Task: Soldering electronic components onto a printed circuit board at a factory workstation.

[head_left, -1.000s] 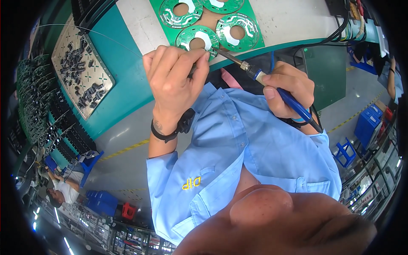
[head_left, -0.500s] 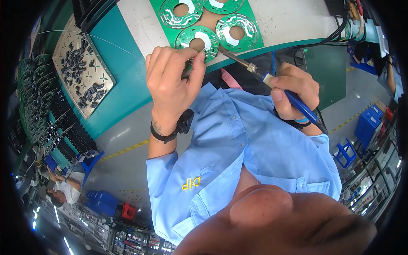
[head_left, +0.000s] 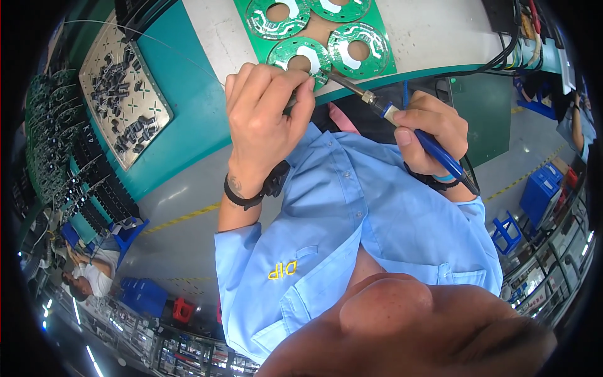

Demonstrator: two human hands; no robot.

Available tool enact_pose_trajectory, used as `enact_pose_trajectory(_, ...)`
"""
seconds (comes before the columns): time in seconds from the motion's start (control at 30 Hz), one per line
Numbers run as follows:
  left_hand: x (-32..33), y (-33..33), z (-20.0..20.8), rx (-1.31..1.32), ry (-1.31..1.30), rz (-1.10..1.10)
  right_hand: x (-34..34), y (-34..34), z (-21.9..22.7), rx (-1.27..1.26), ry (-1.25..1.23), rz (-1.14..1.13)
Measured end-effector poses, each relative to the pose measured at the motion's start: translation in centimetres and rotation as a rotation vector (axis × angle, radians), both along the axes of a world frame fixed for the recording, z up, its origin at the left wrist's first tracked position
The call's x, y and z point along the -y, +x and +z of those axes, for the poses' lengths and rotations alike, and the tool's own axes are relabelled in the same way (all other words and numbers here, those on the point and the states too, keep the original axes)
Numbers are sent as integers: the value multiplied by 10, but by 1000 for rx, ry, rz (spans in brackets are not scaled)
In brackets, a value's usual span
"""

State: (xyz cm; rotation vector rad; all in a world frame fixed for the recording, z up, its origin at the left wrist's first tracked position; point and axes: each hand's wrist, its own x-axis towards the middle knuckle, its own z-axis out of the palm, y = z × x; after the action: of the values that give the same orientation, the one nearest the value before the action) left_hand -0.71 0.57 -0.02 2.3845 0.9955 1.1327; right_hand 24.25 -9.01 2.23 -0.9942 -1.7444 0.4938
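On the teal-and-white bench (head_left: 182, 103), a metal tray (head_left: 157, 110) of black components (head_left: 108, 95) lies left of a green panel (head_left: 375, 16) of round circuit boards. The left hand (head_left: 260, 116) covers part of the lower-left board (head_left: 282, 53), thumb and forefinger nearly together, their hold unclear. The right hand (head_left: 436, 129) curls firmly round a soldering iron (head_left: 377, 104), tip at that board's edge. A thin wire (head_left: 113, 24) runs toward the left hand.

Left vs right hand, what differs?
Pose: the left hand has thumb and forefinger tips close together; the right hand wraps a blue-handled soldering iron.
Place: the left hand overlaps a round green circuit board in view; the right hand sits clear of it.
Wrist: the left hand's shows a chunky black band; the right's, a light blue one.
Shared: both are bare.
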Motion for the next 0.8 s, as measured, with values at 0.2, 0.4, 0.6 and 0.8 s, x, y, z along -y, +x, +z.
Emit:
enact_pose_trajectory(0.2,-1,0,1,-21,20,3,1,1,3,9,-20,5)
enact_pose_trajectory(0.4,0,-1,1,-15,4,24,1,0,2,24,14,-20)
enact_pose_trajectory(0.6,-2,-3,5,2,-54,18,8,5,5,-40,32,-17)
enact_pose_trajectory(0.8,-6,-4,10,30,-134,-38,10,18,3,-108,16,-66)
